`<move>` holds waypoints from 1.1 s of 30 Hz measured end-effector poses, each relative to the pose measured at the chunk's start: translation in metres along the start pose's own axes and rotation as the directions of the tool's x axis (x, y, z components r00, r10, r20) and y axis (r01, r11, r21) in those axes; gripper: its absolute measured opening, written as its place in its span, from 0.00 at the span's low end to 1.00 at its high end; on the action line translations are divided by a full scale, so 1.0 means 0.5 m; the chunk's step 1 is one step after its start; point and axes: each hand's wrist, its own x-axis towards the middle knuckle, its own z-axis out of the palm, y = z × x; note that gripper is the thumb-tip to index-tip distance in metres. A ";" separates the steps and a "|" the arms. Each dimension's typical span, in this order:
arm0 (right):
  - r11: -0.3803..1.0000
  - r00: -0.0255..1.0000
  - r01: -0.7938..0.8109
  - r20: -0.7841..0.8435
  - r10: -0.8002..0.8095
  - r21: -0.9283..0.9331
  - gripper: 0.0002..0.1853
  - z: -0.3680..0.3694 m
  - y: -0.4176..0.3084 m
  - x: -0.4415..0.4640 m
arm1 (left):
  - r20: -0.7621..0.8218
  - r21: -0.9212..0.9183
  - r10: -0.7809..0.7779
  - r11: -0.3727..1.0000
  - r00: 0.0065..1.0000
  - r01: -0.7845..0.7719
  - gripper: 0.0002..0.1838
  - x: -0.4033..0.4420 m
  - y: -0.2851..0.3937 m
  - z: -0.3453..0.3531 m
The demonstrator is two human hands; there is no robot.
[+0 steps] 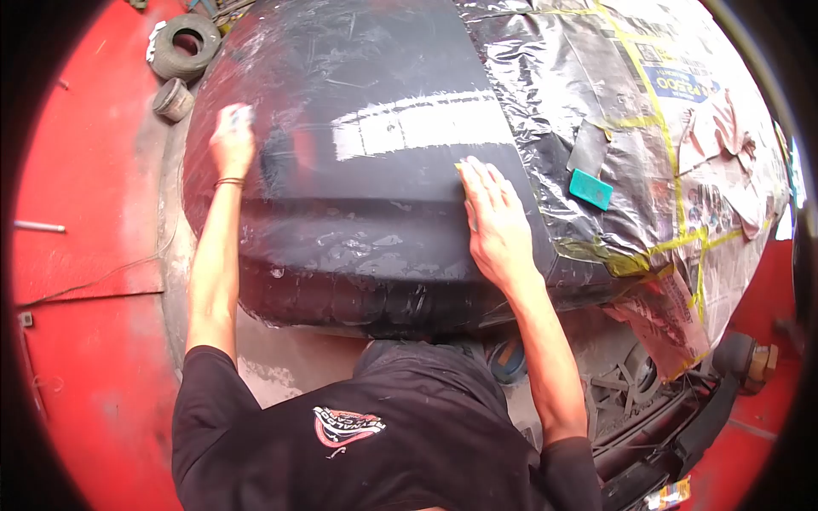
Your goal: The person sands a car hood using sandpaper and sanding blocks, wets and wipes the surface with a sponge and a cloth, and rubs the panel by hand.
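A wet, dark car body panel (366,183) curves in front of me, with pale smears and a bright reflection on it. At its left side, my left hand (232,146) is closed around a small whitish thing (242,116), too blurred to name. My right hand (494,223) lies on the panel near its right border, palm down, fingers stretched forward and close together. Beneath those fingers a thin yellow-edged piece (458,167) peeks out; most of it is hidden. To the right, a teal block (590,189) rests on the plastic and newspaper covering (545,119).
Yellow tape (656,119) runs over the covering, where a pale crumpled cloth (720,132) lies. A tyre (185,47) and a bucket (174,100) stand at upper left beside a red wall (94,187). Dark car parts (648,434) are at lower right.
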 end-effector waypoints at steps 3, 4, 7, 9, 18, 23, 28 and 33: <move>0.975 0.990 0.099 0.123 -0.075 -0.201 0.33 0.053 0.022 0.012 | 0.216 -0.159 0.279 0.956 0.936 -0.248 0.12 -0.029 0.259 0.012; 0.980 0.985 0.113 0.146 -0.089 -0.164 0.34 0.066 0.025 -0.002 | 0.333 -0.101 0.289 0.957 0.898 -0.271 0.13 -0.036 0.316 0.019; 0.967 0.972 0.165 0.195 -0.127 -0.193 0.35 0.040 0.021 -0.021 | 0.387 -0.109 0.579 0.802 0.718 -0.588 0.16 -0.073 0.457 0.076; 0.956 0.966 0.180 0.227 -0.127 -0.232 0.36 0.043 0.041 0.013 | 0.424 -0.226 0.619 0.779 0.661 -0.585 0.17 -0.095 0.529 0.132; 0.967 0.959 0.167 0.259 -0.114 -0.192 0.36 -0.004 0.087 0.019 | 0.453 -0.190 0.482 0.874 0.750 -0.447 0.20 -0.120 0.646 0.264; 0.956 0.973 0.153 0.205 -0.102 -0.252 0.35 0.030 0.131 0.115 | 0.224 -0.097 0.109 0.991 0.968 -0.089 0.25 -0.112 0.458 0.187; 0.967 0.951 0.135 0.303 -0.065 -0.214 0.36 -0.027 0.140 0.024 | 0.023 0.045 -0.140 0.989 0.990 0.139 0.19 -0.185 0.167 -0.017; 0.958 0.982 0.118 0.174 -0.073 -0.261 0.33 0.035 0.186 0.194 | 0.054 0.301 -0.171 0.942 0.984 0.147 0.29 -0.297 -0.012 -0.115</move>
